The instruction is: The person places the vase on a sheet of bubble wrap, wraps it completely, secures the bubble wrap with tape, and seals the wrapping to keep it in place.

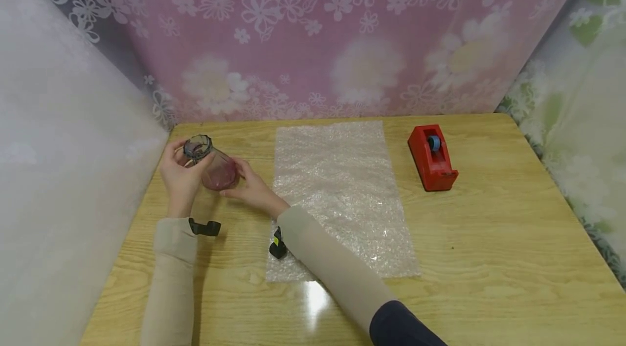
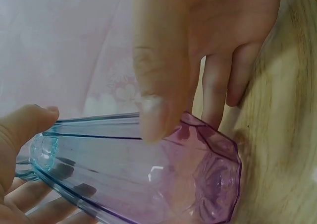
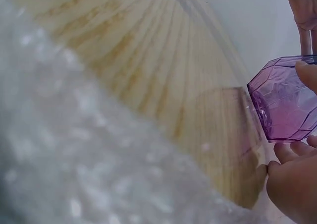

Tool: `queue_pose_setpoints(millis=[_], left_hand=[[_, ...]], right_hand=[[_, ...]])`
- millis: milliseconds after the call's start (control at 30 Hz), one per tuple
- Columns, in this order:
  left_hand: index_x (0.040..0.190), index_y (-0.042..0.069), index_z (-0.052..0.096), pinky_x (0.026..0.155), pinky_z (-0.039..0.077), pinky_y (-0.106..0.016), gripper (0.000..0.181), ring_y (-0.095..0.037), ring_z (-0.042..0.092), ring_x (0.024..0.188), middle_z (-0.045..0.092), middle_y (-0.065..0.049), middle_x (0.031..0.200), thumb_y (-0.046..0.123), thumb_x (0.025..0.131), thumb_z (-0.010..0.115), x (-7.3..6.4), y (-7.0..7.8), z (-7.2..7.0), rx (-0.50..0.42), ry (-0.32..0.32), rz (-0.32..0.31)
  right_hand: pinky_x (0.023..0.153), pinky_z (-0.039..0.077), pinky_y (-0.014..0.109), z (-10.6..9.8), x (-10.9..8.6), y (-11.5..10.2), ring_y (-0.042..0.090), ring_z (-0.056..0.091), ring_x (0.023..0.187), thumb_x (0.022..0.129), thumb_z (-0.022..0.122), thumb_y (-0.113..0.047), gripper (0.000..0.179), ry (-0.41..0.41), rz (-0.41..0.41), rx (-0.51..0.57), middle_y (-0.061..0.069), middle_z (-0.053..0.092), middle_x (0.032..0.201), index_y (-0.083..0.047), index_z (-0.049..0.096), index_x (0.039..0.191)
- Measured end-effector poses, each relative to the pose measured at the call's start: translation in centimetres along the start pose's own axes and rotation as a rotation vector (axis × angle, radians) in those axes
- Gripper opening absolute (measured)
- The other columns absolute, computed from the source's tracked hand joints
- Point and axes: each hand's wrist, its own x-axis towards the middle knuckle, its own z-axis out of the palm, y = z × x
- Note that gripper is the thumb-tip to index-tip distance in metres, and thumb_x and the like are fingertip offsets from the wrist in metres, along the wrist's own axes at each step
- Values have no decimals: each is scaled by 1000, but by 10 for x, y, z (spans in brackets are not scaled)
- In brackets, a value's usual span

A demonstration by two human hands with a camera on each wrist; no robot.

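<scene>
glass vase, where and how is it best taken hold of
Probably with both hands: the left hand from the left, round the narrower bluish part near the mouth, and the right hand from the right, round the purple base. The glass vase tilts, mouth up and left, and widens toward its base, so holding both ends should steady it.

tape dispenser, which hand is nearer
Right: the right hand, at the vase's pink end, is left of the tape dispenser; the left hand, at the rim, is farther left.

Red tape dispenser [image 1: 431, 164] on wooden table [image 1: 508, 248], pink floral curtain [image 1: 313, 58] behind.
</scene>
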Motion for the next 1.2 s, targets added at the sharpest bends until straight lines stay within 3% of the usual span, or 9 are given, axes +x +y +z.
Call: queue_pose_setpoints(millis=[133, 267, 400, 633, 900, 1200], left_hand=[[127, 6, 58, 79, 55, -20, 59, -12, 68, 93, 70, -13, 114, 13, 76, 87, -3, 5, -2, -20, -2, -4], [126, 8, 58, 80, 55, -21, 59, -13, 68, 94, 71, -13, 114, 13, 75, 87, -7, 14, -3, -23, -11, -11], [128, 8, 57, 82, 55, -22, 60, -12, 68, 95, 71, -12, 114, 18, 76, 87, -11, 24, -3, 26, -31, 5], [126, 6, 58, 80, 56, -22, 59, -18, 70, 96, 71, -14, 112, 18, 76, 87, -15, 34, 0, 72, -59, 93], [125, 6, 58, 79, 56, -22, 58, -8, 69, 90, 71, -15, 110, 17, 76, 87, -24, 50, 0, 53, -74, 117], [127, 11, 62, 79, 56, -23, 58, -11, 70, 92, 72, -11, 112, 16, 75, 88, -36, 77, 3, 65, -58, 152]], right_hand=[[114, 31, 36, 0, -1, -2, 16, 36, 141, 83, 82, -26, 99, 9, -11, 19, 2, 35, 157, -16, 19, 158], [106, 41, 28, -1, -1, -3, 18, 45, 136, 83, 82, -17, 98, 5, -42, 69, 5, 37, 156, -12, 18, 158], [96, 47, 21, -2, -1, -5, 17, 50, 130, 82, 82, -14, 94, 16, -49, 75, 5, 39, 152, -14, 23, 156], [93, 49, 22, -2, -4, -12, 15, 52, 124, 82, 82, -13, 91, 46, -40, 68, 3, 42, 147, -16, 27, 155], [86, 53, 22, -12, -18, -30, 16, 56, 115, 76, 87, -12, 93, 85, -37, 74, 1, 45, 143, -20, 34, 152], [85, 54, 23, -26, -35, -49, 15, 54, 112, 75, 88, -11, 94, 96, -50, 76, 3, 45, 143, -18, 35, 152]])
